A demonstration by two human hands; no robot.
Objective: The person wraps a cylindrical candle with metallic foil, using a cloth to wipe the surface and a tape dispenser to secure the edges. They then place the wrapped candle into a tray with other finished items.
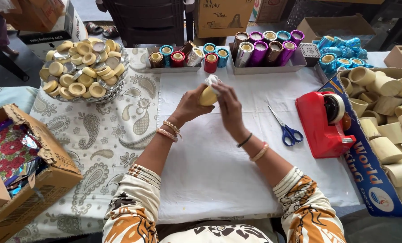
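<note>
**A:** Both hands are meeting over the white cloth — the left hand is cupping a pale yellow cup, fingers wrapped around its side, holding it up off the table near the middle.

**B:** And the right hand is pinching a bit of white tissue against the cup's top, fingers closed on it.

**A:** Risk here, I'd say — the tissue is bunching rather than lying flat, so it might be tearing or slipping if that pinch is loosening. The cup is resting on fingertips alone, too; a twist could be sending it down onto the cloth.

**B:** Moving outward: blue-handled scissors are lying just right of the hands, with a red tape dispenser beyond them.

**A:** Now the containers. The wire basket at far left is brimming with round yellow lids and some silvery ones. Two grey trays are sitting at the back: the left tray is carrying short foil-wrapped cups, the right tray taller ones in purple, silver and teal.

**B:** The big carton on the right is holding bare cream cups, heaped. The cardboard box at near left is showing shiny floral foil sheets.
</note>
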